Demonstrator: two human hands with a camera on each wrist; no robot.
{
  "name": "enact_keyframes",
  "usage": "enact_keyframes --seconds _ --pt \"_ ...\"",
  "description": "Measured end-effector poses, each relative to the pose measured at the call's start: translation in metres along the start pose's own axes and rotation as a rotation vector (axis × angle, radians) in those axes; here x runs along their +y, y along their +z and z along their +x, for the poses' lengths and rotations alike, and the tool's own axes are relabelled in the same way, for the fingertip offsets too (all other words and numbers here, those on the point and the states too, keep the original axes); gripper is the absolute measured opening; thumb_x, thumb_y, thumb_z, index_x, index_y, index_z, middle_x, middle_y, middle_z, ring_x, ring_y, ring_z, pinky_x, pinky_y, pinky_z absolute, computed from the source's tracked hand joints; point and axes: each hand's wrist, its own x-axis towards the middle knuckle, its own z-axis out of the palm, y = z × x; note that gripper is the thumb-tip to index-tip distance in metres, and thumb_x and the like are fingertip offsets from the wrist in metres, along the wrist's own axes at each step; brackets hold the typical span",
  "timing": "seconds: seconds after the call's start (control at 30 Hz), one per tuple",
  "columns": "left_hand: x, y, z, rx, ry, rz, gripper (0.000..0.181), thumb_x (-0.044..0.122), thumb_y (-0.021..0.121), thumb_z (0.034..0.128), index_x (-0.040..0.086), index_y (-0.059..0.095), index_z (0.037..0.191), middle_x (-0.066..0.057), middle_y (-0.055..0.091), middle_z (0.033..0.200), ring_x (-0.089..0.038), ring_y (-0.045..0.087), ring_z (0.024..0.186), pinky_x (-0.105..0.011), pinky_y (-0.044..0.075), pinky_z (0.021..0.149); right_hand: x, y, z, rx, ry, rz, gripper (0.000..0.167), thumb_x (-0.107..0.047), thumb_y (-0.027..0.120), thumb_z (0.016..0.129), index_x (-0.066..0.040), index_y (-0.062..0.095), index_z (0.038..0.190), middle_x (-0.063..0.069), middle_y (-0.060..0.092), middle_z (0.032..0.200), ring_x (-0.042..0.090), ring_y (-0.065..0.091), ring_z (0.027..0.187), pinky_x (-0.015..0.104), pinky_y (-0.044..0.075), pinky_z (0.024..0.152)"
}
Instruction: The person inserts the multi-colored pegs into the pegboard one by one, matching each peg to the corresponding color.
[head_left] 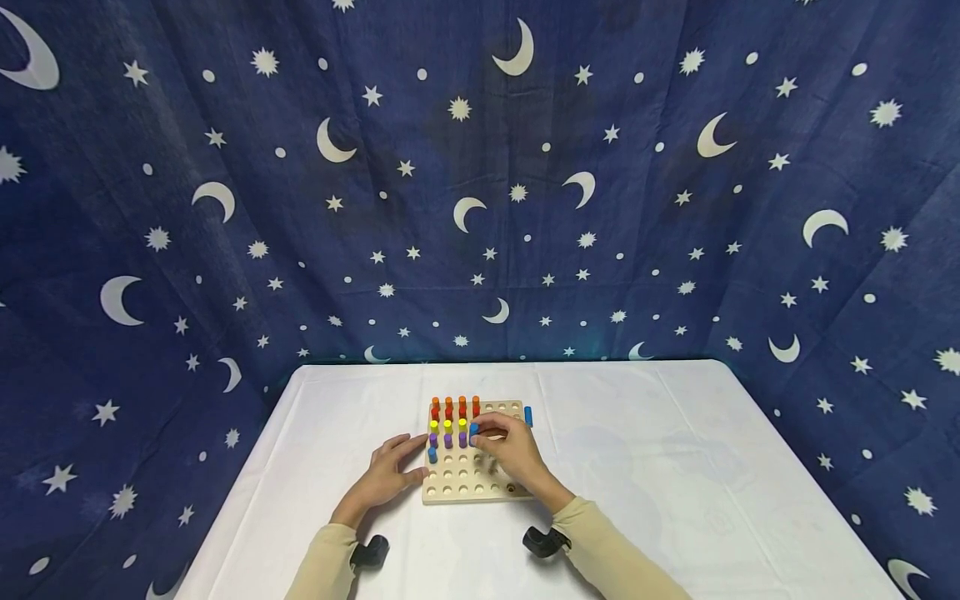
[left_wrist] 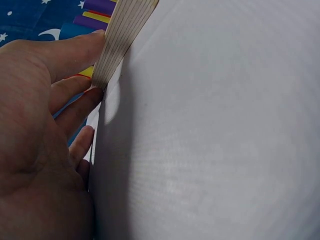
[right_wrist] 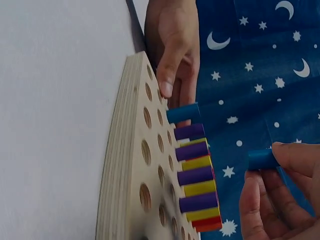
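Note:
A wooden pegboard (head_left: pixel 457 498) with rows of round holes lies on the table. Standing in its left part are orange pegs (head_left: pixel 448 402) at the back, then red, yellow (head_left: pixel 447 426) and purple pegs (right_wrist: pixel 198 202). One blue peg (head_left: pixel 432 456) stands in the row nearer me, in the leftmost column. My right hand (head_left: pixel 517 452) pinches another blue peg (right_wrist: pixel 263 159) between thumb and fingers, above the board and apart from it in the right wrist view. My left hand (head_left: pixel 386 477) rests at the board's left edge, its thumb and fingers touching the side.
Beside the board's right edge is a further blue peg (head_left: pixel 528 416). A small dark spot (head_left: pixel 512 487), of unclear kind, shows near the front right corner of the board. White cloth covers the table (head_left: pixel 637 500); a star-and-moon curtain (head_left: pixel 480 167) hangs behind it.

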Motion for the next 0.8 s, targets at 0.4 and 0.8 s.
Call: enact_keyframes --seconds 0.4,0.8 --pt "-0.001 -0.001 0.0 0.002 0.006 0.009 0.061 0.036 0.075 0.0847 0.027 0.054 0.141 -0.017 0.037 0.154 -0.046 0.027 0.142 -0.072 0.025 0.109 0.012 0.029 0.001 -0.054 -0.023 -0.054 0.022 -0.007 0.074 0.085 -0.003 0.072 0.106 0.01 0.075 0.096 0.015 0.071 0.086 0.025 0.058 0.079" --pt "-0.003 -0.003 0.0 0.005 0.047 -0.005 0.061 0.035 0.076 0.0843 0.025 0.054 0.141 -0.018 0.039 0.152 -0.046 0.027 0.141 -0.072 0.025 0.108 0.025 0.05 0.004 -0.057 -0.007 -0.089 0.023 -0.003 0.077 0.081 -0.007 0.074 0.104 0.006 0.075 0.09 0.015 0.071 0.082 0.022 0.057 0.076"
